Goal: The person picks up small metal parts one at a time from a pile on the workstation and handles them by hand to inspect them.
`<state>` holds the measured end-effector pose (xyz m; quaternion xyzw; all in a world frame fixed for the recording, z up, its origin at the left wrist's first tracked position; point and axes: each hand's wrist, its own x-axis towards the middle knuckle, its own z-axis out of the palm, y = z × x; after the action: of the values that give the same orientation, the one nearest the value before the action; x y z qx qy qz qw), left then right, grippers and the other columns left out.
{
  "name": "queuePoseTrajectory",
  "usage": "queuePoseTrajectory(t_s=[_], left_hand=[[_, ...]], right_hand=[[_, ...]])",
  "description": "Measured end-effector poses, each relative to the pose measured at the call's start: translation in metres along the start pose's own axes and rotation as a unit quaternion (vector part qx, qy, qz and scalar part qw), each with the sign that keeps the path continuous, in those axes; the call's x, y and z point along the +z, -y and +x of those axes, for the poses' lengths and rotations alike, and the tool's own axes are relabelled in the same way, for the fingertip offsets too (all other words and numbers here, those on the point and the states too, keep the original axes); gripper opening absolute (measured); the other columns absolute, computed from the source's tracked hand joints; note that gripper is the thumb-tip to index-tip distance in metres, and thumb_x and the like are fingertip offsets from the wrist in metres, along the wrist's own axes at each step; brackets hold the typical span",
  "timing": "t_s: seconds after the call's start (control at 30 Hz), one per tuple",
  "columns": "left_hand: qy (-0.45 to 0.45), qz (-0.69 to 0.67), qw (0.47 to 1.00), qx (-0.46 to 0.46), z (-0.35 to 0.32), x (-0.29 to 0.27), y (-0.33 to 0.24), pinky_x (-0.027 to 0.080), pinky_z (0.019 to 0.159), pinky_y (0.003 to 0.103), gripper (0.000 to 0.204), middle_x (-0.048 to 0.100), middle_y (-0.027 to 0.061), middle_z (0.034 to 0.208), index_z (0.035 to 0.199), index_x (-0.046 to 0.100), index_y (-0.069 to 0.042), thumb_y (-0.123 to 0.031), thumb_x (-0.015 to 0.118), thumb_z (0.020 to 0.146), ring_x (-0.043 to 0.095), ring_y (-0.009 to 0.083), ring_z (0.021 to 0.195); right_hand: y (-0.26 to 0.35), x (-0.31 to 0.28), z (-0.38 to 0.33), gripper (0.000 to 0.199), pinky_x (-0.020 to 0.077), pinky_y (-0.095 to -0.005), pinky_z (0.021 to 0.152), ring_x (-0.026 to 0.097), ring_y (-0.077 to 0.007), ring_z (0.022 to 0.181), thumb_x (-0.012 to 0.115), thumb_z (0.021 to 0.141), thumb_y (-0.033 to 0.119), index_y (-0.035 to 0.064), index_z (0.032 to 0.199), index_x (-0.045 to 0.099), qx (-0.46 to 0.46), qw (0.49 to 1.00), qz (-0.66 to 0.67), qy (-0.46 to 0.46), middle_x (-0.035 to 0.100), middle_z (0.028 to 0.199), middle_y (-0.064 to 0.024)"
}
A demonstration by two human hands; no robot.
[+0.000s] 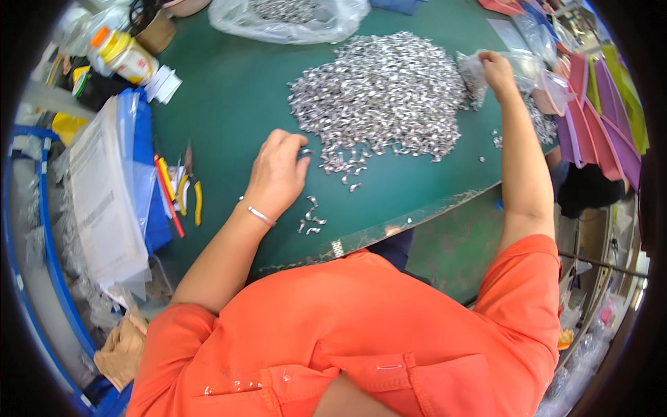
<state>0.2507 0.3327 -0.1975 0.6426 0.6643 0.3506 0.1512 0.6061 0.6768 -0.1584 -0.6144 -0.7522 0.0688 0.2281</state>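
A large heap of small curved silvery metal parts (382, 90) lies on the green tabletop (229, 76). My left hand (278, 167) is at the heap's near left, fingers curled, with a small metal part (306, 151) between index finger and thumb. Nearer me lie several loose metal parts (312, 216), apart from the heap. My right arm reaches out to the heap's far right. There my right hand (496, 69) is closed on a clear plastic bag (521, 66). More metal parts (474, 90) show in or under the plastic beside that hand.
An open clear bag (288, 28) of metal parts stands at the back. On the left are pliers with yellow handles (183, 193), a red pen (169, 201), sleeved papers (101, 187) and a yellow bottle (125, 55). Pink and purple bins (590, 118) stand at right, near a dark-haired person (590, 189).
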Motion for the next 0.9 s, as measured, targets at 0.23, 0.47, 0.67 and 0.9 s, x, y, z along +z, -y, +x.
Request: queuePoseTrajectory(t_s=[0.23,0.47,0.67,0.9], left_hand=[[0.023,0.001,1.0,0.004,-0.001,-0.004,0.002,0.049,0.07,0.033,0.022,0.054,0.0102,0.09,0.098,0.062,-0.002,0.001,0.069,0.077,0.059,0.0228,0.076],[0.028,-0.008,0.999,-0.013,0.0,-0.004,0.001,0.049,0.071,0.032,0.022,0.055,0.0099,0.09,0.099,0.063,-0.001,0.002,0.068,0.077,0.059,0.0221,0.076],[0.037,-0.028,0.999,-0.017,0.001,-0.006,-0.001,0.05,0.072,0.032,0.022,0.055,0.0099,0.09,0.099,0.063,-0.001,0.003,0.067,0.078,0.059,0.0217,0.076],[0.047,-0.018,0.999,-0.011,0.002,-0.004,0.001,0.05,0.068,0.03,0.022,0.059,0.0092,0.086,0.098,0.064,-0.001,0.002,0.068,0.077,0.061,0.0201,0.075]], right_hand=[[-0.009,-0.01,0.004,0.029,0.0481,-0.042,0.092,0.064,-0.0383,0.103,0.055,0.08,0.01,-0.0032,0.103,0.067,0.045,0.947,-0.247,0.198,0.066,0.106,-0.0239],[-0.017,-0.011,-0.007,0.044,0.0454,-0.039,0.096,0.059,-0.034,0.114,0.062,0.08,0.015,-0.002,0.12,0.058,-0.094,0.995,-0.017,0.017,0.062,0.12,-0.021],[-0.064,-0.002,0.006,0.041,0.0496,-0.0363,0.085,0.064,-0.0289,0.097,0.069,0.08,0.022,0.0025,0.116,0.063,0.21,0.977,0.01,-0.045,0.067,0.105,-0.0188],[0.067,0.001,-0.059,0.029,0.0498,-0.0283,0.069,0.061,-0.0152,0.077,0.066,0.084,0.02,0.0019,0.106,0.066,-0.069,0.968,0.171,-0.172,0.068,0.087,-0.0078]])
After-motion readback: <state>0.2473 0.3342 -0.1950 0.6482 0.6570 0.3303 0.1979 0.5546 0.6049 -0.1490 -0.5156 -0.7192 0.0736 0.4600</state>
